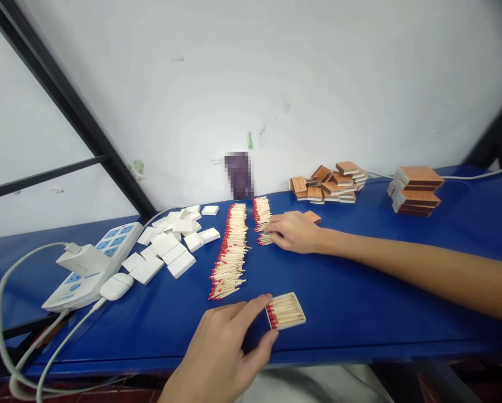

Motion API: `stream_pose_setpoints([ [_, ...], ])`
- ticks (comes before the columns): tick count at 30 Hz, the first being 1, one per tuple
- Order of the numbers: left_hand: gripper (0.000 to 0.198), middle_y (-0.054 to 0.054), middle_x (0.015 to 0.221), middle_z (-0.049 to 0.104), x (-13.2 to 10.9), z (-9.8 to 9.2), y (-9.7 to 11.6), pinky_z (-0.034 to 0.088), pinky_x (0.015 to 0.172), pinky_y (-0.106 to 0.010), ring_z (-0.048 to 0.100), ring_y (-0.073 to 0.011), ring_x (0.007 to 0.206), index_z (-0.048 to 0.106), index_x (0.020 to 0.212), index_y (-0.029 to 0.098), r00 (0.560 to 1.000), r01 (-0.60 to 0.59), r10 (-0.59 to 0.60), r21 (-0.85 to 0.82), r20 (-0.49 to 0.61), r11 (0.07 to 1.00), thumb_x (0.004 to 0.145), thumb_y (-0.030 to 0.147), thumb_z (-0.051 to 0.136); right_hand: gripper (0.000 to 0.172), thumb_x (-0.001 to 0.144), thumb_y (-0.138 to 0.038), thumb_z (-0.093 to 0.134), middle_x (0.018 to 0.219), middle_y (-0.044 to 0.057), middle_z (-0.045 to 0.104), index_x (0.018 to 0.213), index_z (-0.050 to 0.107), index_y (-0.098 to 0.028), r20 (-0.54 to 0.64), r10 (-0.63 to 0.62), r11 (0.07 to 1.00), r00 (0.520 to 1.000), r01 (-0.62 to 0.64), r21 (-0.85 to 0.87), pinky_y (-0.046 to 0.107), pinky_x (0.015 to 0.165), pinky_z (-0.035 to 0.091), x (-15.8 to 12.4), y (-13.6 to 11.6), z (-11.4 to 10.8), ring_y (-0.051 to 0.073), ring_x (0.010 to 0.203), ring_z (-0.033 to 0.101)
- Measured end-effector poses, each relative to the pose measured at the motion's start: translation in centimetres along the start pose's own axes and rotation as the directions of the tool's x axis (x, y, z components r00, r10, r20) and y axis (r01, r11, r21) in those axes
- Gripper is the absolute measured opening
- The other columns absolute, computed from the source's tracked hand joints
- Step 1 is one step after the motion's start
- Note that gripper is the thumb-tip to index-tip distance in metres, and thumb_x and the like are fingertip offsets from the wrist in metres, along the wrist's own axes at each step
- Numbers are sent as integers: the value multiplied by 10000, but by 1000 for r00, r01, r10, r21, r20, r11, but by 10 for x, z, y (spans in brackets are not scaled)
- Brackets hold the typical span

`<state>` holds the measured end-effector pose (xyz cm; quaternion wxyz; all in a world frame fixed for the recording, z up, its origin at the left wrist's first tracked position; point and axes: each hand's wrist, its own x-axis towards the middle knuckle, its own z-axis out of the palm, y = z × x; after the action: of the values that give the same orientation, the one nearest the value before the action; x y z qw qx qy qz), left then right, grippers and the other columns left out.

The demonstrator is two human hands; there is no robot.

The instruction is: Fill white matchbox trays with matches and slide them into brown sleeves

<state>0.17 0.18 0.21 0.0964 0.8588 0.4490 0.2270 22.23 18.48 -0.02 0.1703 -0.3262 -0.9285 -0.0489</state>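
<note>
Left hand pinched 1 white rectangular matchbox tray; right hand, half-curled, touched red-tipped wooden matches, grip unclear.

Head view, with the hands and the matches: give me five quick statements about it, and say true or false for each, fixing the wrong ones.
1. The left hand has thumb and finger at the left end of the filled tray. True.
2. The right hand is touching the filled tray. False: it is at the short row of matches.
3. In the picture, the white pieces lie between the power strip and the long row of matches. True.
4. The matches in the filled tray have green heads. False: their heads are red.
5. The box stack stands left of the long row. False: it stands well to the right of it.
</note>
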Motion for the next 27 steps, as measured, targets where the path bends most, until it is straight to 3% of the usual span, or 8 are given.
stream_pose_setpoints([
  [3,370,50,624,527,1,-1,0,551,702,-325,522,-155,513,588,1321,240,1000,-1,1,-3,-4,1000,958,310,584,264,918,-193,467,941,47,727,931,730,-188,8,-35,999,999,34,16,293,651,330,-1,1,1,175,769,621],
  [7,380,50,629,525,-1,-1,0,553,720,-334,523,-155,516,583,1331,238,1000,0,0,-8,1,1000,960,317,584,290,921,-187,480,1005,54,732,1091,715,-195,-44,-39,999,998,40,21,293,685,361,-2,2,1,182,809,637],
  [12,379,50,629,525,-2,0,0,550,695,-325,518,-154,511,589,1323,235,1000,-1,1,-5,-1,1000,951,313,595,345,990,-257,463,1014,87,700,1303,591,-186,-33,-202,962,979,192,-194,307,673,379,-3,-8,-4,181,751,620],
  [14,383,47,638,534,-1,0,0,546,679,-316,518,-154,514,586,1325,240,1000,-2,2,-11,5,1000,949,311,599,332,979,-256,496,1069,110,674,1292,575,-178,3,-248,931,969,239,-274,315,677,393,-3,-14,-6,195,786,622],
  [17,383,48,635,533,0,-1,0,541,672,-308,512,-150,509,586,1324,236,1000,-4,4,-18,6,1000,948,305,599,285,966,-238,513,1136,127,640,1236,579,-171,-13,-227,929,974,212,-303,328,708,416,-4,-17,-7,206,825,625],
  [20,384,43,644,551,1,-1,0,538,688,-309,520,-151,517,592,1312,227,1000,-2,2,-17,-3,1000,935,291,614,274,982,-253,486,1091,115,647,1227,574,-170,-54,-211,945,976,189,-267,331,712,423,-7,-15,-5,205,818,623],
  [24,388,25,710,609,-1,-1,1,528,707,-311,553,-161,566,586,1305,247,1000,9,-9,-32,5,999,921,287,630,257,991,-243,467,1031,108,665,1191,604,-158,-94,-302,930,949,271,-249,327,708,425,-13,-11,-3,215,863,625],
  [27,397,25,737,628,-1,-1,1,512,681,-297,546,-158,563,567,1321,265,1000,23,-21,-48,22,999,928,293,620,261,1005,-259,448,993,104,664,1130,654,-158,-126,-288,938,949,252,-239,329,698,435,-17,-9,-3,200,790,617],
])
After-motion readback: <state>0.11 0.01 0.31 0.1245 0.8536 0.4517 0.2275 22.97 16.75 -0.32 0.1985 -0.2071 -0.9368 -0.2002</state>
